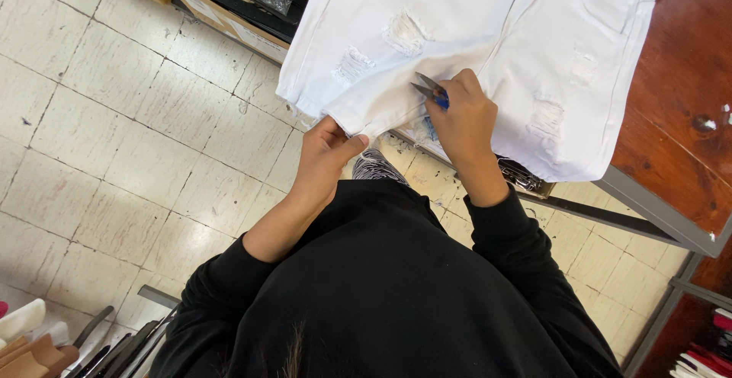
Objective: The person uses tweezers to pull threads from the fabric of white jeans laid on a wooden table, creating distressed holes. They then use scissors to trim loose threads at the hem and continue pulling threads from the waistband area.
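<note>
1. My right hand (463,119) is closed around small blue-handled snips (429,90), blades pointing up-left onto the white distressed shorts (488,35).
2. My left hand (324,153) pinches the hem just left of the blades (nearer hand to the edge).
3. The shorts drape off a wooden table (671,111) over a tiled floor (114,119).

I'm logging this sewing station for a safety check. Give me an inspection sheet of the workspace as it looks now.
Surface: reddish wooden table with a grey metal edge.
Job's things: white distressed denim garment hanging over the table edge; small blue-handled thread snips.
Clutter: small white scraps on the table at right.
Hands: left hand pinches the garment's hem; right hand grips the snips against the fabric.
Cables: nothing seen.
Surroundings: worn tiled floor; cardboard boxes at top; tool handles at bottom left.
</note>
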